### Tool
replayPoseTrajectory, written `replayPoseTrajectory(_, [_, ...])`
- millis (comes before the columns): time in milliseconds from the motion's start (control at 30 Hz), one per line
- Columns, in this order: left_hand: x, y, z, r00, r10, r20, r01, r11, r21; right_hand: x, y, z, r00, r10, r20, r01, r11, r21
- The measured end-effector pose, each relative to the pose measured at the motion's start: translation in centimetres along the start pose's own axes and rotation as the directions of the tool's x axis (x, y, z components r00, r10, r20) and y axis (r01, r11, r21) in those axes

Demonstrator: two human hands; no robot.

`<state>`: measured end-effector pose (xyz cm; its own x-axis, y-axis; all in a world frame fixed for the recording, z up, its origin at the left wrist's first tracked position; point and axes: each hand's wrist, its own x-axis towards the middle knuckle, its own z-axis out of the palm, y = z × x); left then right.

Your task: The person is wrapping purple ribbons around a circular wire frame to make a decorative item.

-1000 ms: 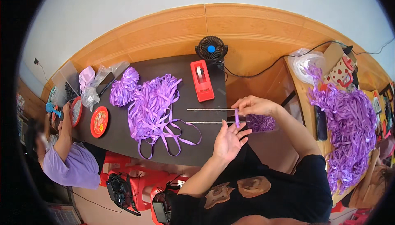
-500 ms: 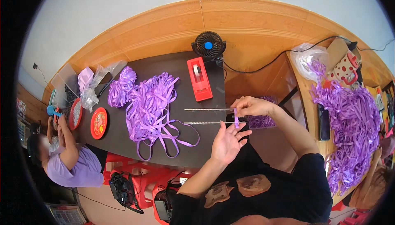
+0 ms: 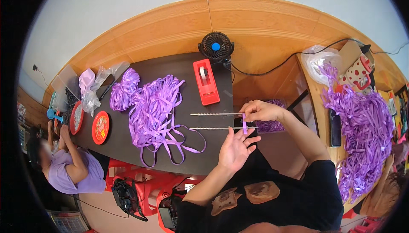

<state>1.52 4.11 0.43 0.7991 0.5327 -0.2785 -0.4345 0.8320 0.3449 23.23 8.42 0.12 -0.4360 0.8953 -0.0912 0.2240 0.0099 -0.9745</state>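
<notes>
Two thin metal rods [image 3: 215, 114] run side by side from the edge of the dark table toward me. Across both of them stretches a short piece of purple ribbon [image 3: 244, 124]. My right hand [image 3: 263, 110] pinches this ribbon at the farther rod. Palm up and fingers spread, my left hand [image 3: 235, 151] lies at the nearer rod, its fingertips by the ribbon's lower end; whether they touch it I cannot tell. A long ribbon loops from a loose purple ribbon heap [image 3: 153, 105] to the nearer rod's tip.
On the dark table [image 3: 170, 62] stand a red tape dispenser [image 3: 206, 82], a black fan [image 3: 216, 45], a ribbon bundle [image 3: 124, 89] and a red plate [image 3: 101, 127]. A co-worker [image 3: 72, 169] sits at left. More purple ribbon [image 3: 362, 139] covers the right-hand table beside a phone [image 3: 335, 127].
My hands and the rods stay nearly where they were. At the far left, the co-worker's arms have shifted slightly.
</notes>
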Motion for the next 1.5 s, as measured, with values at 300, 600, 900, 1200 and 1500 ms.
replayPoseTrajectory(300, [0.0,0.0,-0.2,1.000,0.001,0.001,-0.001,1.000,0.003,0.0,0.5,-0.2,1.000,0.018,0.017,-0.020,0.997,0.069])
replayPoseTrajectory(600, [0.1,-0.1,-0.2,1.000,0.003,0.002,-0.003,1.000,-0.001,-0.1,0.4,0.1,1.000,0.006,-0.017,-0.005,0.999,0.052])
replayPoseTrajectory(900, [0.1,-0.2,-0.2,1.000,0.002,0.022,-0.002,1.000,-0.011,0.3,0.0,1.1,0.983,0.067,-0.173,-0.083,0.993,-0.088])
replayPoseTrajectory(1200, [0.1,-0.1,-0.1,1.000,-0.001,0.031,0.001,1.000,-0.016,0.4,-4.8,5.9,0.836,0.007,-0.549,-0.494,0.444,-0.747])
replayPoseTrajectory(1500, [0.1,-0.3,-0.2,0.999,0.001,0.032,0.001,0.999,-0.040,-0.3,-4.6,8.2,0.767,-0.204,-0.609,-0.569,0.224,-0.791])
